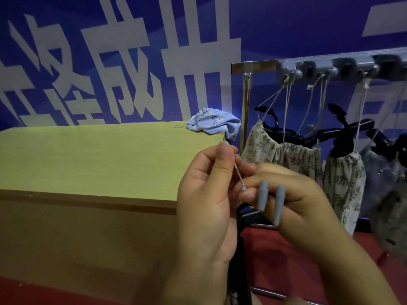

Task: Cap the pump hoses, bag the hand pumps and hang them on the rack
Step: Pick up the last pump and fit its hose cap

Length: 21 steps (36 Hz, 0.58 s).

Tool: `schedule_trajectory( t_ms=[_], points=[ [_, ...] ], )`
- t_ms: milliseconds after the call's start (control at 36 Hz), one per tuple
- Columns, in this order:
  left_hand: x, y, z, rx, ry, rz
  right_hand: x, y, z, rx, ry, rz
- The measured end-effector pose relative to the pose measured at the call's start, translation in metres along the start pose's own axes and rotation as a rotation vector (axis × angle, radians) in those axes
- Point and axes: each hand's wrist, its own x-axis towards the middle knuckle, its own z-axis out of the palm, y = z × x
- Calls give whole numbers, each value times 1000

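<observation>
My left hand [207, 194] pinches a thin metal needle [239, 173] between thumb and fingers, in front of the rack. My right hand [293, 194] grips the needle's lower end, where a small grey tip [243, 188] sits. Two grey tapered caps [271, 201] stick down from between my right fingers. A black pump part [241, 219] hangs below both hands, mostly hidden. A blue drawstring bag [214, 124] lies on the far right corner of the wooden box [88, 159]. Several floral bags [293, 159] hang by strings from the grey hook rail [330, 69] of the rack.
Black pump handles [343, 128] poke out of the hanging bags. The rack's chrome post [245, 111] stands just right of the box. A red cloth [297, 260] covers the surface below. A blue banner with large white characters fills the background.
</observation>
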Motion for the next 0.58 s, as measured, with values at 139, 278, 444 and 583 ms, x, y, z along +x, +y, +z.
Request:
schedule_trajectory(
  t_ms=[139, 278, 444, 583],
  points=[
    [2, -1, -3, 0, 3, -22, 0, -1, -2, 24, -23, -8],
    [3, -1, -5, -32, -20, -33, -1, 0, -1, 8, -32, -6],
    [2, -2, -8, -40, -33, -28, -3, 0, 0, 18, -26, -17],
    [4, -3, -11, -46, -64, -5, -3, 0, 1, 43, -32, -9]
  ],
)
